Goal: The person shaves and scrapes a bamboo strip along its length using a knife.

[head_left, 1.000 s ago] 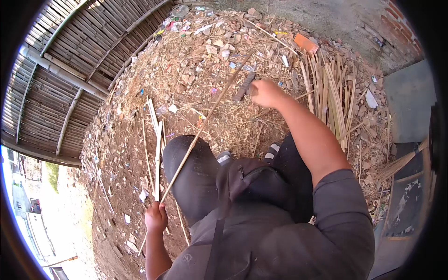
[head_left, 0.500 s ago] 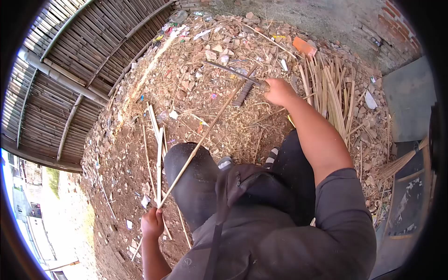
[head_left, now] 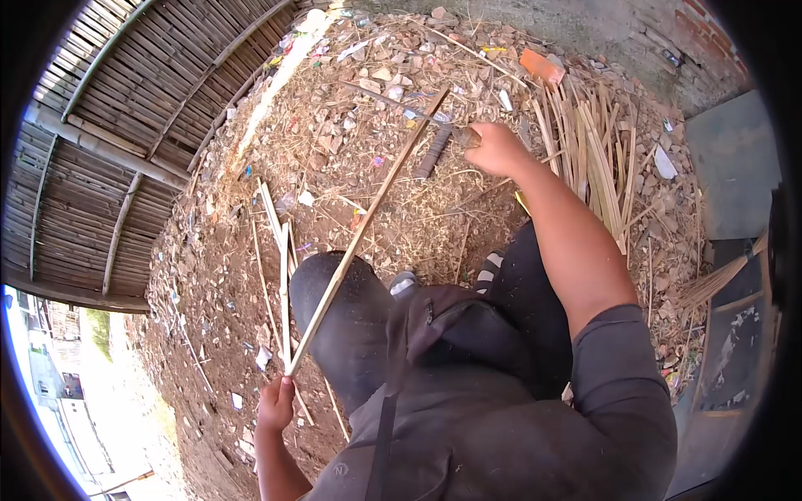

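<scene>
A long split strip (head_left: 363, 231) runs slantwise over my left knee. Its lower end is pinched in my left hand (head_left: 276, 403). My right hand (head_left: 494, 149) is wrapped round the handle of a long-bladed knife (head_left: 401, 106), whose blade points left and crosses the strip near its upper end. Just below the blade, a dark wrapped handle-like piece (head_left: 433, 152) lies on the ground. Pale strips (head_left: 285, 292) lie on the ground beside my left knee, above my left hand.
A heap of split strips (head_left: 591, 150) lies right of my right hand, near an orange block (head_left: 542, 66). A slatted bamboo wall (head_left: 109, 167) stands left, a masonry wall (head_left: 618, 37) at the top. Rubble and litter cover the ground.
The strip has turned to show more of its width. My right hand and the knife have moved slightly up in the view, and the blade lies a little higher.
</scene>
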A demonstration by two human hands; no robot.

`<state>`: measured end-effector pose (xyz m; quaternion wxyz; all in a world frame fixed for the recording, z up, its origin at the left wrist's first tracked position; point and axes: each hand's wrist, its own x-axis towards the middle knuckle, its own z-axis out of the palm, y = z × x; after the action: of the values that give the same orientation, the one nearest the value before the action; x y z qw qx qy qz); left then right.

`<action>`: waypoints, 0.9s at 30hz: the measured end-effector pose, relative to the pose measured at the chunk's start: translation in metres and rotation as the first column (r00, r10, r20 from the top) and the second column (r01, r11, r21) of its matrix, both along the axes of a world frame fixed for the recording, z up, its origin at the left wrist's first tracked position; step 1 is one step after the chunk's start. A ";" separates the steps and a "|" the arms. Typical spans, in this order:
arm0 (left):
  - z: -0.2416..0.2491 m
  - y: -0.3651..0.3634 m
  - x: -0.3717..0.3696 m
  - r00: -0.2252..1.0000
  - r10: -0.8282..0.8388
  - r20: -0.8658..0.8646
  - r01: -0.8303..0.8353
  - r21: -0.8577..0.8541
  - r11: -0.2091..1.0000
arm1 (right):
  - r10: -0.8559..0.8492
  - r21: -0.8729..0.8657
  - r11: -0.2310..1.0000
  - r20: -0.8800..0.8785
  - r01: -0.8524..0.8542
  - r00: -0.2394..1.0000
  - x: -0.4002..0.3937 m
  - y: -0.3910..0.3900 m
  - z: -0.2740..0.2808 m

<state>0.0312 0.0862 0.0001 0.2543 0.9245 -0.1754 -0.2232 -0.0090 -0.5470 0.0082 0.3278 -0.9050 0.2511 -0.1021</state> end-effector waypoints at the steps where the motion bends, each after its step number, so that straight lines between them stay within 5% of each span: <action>1: -0.003 0.001 -0.002 0.995 0.056 -0.084 -0.060 -0.048 0.997 | 0.011 -0.012 1.000 -0.001 -0.011 1.000 0.000 -0.002 -0.002; 10: -0.010 -0.008 -0.011 0.910 0.099 -0.404 -0.176 -0.159 0.972 | 0.016 0.206 0.978 0.120 -0.041 0.993 -0.012 -0.010 0.006; 27: 0.000 -0.013 -0.012 0.914 -0.007 -0.406 -0.099 -0.240 0.966 | -0.001 0.420 0.870 0.522 -0.256 0.853 -0.028 -0.001 0.036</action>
<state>0.0192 0.0730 0.0005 0.4070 0.8220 -0.1246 -0.3784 -0.0368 -0.5478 0.0439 0.5997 -0.7526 0.1107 -0.2482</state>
